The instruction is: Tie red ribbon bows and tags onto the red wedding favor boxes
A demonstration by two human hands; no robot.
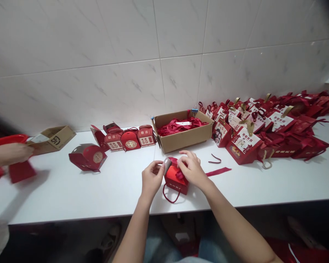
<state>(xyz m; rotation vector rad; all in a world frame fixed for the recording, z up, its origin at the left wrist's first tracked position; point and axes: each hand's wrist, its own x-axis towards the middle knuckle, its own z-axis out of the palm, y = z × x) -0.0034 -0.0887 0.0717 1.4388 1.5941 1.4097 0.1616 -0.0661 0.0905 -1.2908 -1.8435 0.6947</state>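
Observation:
A small red gift box (178,184) sits on the white table close to its front edge, with a dark red cord handle (171,200) hanging down on the near side. My left hand (151,179) pinches the box's curved flap (167,164), whose grey inner face shows. Over the top of the box, my right hand (194,170) has its fingers closed on a dark red ribbon (179,175). The ribbon's loose tail (219,171) lies on the table to the right. Part of the box top is hidden by my right fingers.
Behind stands a cardboard box (185,140) of red ribbons. Finished-looking gift boxes (244,144) crowd the right side. Several red boxes (130,140) line up left of centre, near an open one (86,157). At far left, a co-worker's hand (13,155) is beside a blurred red piece (21,171).

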